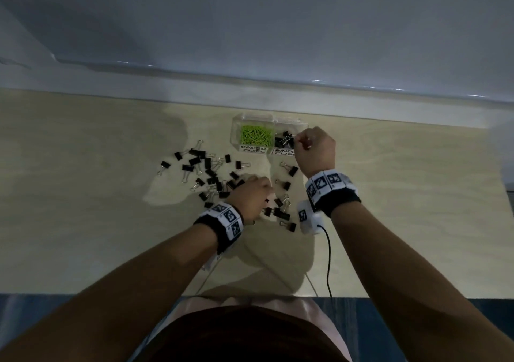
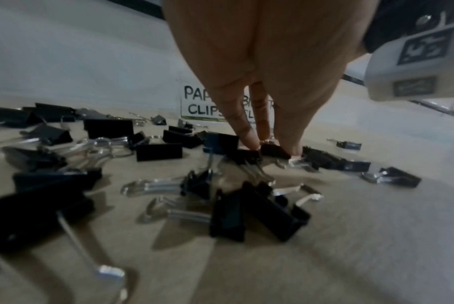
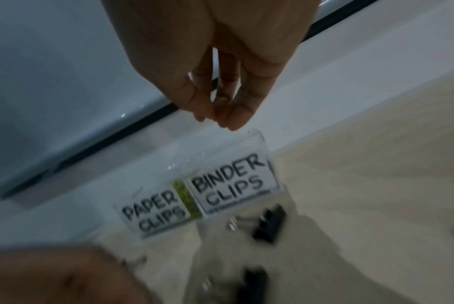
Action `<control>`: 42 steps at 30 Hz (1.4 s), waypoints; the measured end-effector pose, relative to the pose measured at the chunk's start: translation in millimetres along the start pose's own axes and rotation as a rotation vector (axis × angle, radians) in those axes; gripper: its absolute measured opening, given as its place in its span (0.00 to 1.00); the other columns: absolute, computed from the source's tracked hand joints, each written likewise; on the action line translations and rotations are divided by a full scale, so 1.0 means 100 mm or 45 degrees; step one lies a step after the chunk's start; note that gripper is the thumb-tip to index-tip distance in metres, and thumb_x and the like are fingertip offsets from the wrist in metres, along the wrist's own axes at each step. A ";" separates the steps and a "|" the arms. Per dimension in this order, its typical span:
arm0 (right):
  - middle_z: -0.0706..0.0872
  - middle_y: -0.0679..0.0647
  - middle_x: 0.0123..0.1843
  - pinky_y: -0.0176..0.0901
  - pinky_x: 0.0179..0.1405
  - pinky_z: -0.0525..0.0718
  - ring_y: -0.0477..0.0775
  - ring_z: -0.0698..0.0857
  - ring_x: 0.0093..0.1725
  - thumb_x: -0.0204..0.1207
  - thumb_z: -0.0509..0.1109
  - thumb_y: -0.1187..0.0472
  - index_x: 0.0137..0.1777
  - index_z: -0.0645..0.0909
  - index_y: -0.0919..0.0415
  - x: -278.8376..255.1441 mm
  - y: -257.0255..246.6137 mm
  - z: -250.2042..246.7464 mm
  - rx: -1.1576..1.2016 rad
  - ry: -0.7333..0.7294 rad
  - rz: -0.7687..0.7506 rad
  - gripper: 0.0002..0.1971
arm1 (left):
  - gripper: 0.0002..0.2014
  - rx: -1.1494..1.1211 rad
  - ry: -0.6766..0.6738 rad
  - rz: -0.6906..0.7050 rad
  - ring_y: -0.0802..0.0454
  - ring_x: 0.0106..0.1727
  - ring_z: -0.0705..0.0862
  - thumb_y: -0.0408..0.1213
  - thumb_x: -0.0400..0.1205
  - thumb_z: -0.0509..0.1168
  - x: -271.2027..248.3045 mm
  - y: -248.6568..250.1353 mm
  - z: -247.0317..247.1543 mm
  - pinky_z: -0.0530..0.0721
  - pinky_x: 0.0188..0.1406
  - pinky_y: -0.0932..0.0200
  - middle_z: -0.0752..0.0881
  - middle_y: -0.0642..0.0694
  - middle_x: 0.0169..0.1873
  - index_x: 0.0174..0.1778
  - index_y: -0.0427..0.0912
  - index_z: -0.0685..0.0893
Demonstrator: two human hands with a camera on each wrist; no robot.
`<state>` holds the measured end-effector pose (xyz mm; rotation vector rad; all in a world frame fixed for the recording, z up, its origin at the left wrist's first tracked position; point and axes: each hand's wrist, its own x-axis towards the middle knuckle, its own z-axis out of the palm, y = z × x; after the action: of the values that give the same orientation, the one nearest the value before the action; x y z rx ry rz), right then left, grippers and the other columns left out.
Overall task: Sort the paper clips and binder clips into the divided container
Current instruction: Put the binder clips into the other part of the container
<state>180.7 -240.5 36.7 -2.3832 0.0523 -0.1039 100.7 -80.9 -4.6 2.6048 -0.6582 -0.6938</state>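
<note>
Head view: the right hand (image 1: 315, 150) hovers over the near right corner of the divided container (image 1: 257, 119), fingers curled together; whether they hold anything cannot be told. Under it, the right compartment holds black binder clips (image 1: 284, 140); to its left, the other compartment holds green paper clips (image 1: 256, 134). The left hand (image 1: 251, 197) is down among the loose binder clips (image 1: 200, 166) on the table (image 1: 83, 194), which spread mostly to its left, a few between the hands.

Left wrist view: fingertips (image 2: 252, 142) and thumb pinch one small binder clip (image 2: 274, 151) lying on the table.

Right wrist view: fingertips (image 3: 233, 121) bunched together above the container, no clip seen between them; labels read PAPER CLIPS and BINDER CLIPS.
</note>
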 end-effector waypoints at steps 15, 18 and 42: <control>0.81 0.63 0.52 0.45 0.49 0.82 0.63 0.82 0.49 0.69 0.70 0.71 0.52 0.83 0.63 -0.40 0.38 0.21 -0.249 -0.417 0.148 0.12 | 0.15 -0.403 0.299 -0.168 0.46 0.55 0.75 0.33 0.74 0.66 -0.13 -0.03 0.05 0.79 0.57 0.50 0.76 0.42 0.52 0.57 0.43 0.78; 0.82 0.60 0.50 0.42 0.48 0.82 0.58 0.83 0.47 0.67 0.75 0.67 0.53 0.83 0.60 -0.38 0.43 0.17 -0.247 -0.443 0.174 0.14 | 0.14 -0.351 0.242 -0.049 0.43 0.56 0.73 0.36 0.76 0.61 -0.20 0.02 0.08 0.77 0.56 0.50 0.79 0.40 0.50 0.58 0.44 0.80; 0.85 0.62 0.43 0.33 0.35 0.77 0.55 0.83 0.38 0.74 0.70 0.66 0.38 0.87 0.67 -0.57 0.37 0.06 -0.345 -0.365 0.025 0.07 | 0.09 -0.179 0.221 -0.120 0.48 0.50 0.81 0.37 0.80 0.63 -0.13 0.23 -0.15 0.79 0.52 0.57 0.82 0.44 0.50 0.53 0.39 0.83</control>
<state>123.9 -259.6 3.4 -2.6427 -0.0493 0.2701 91.0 -89.6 22.2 2.5423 -0.4210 -0.5136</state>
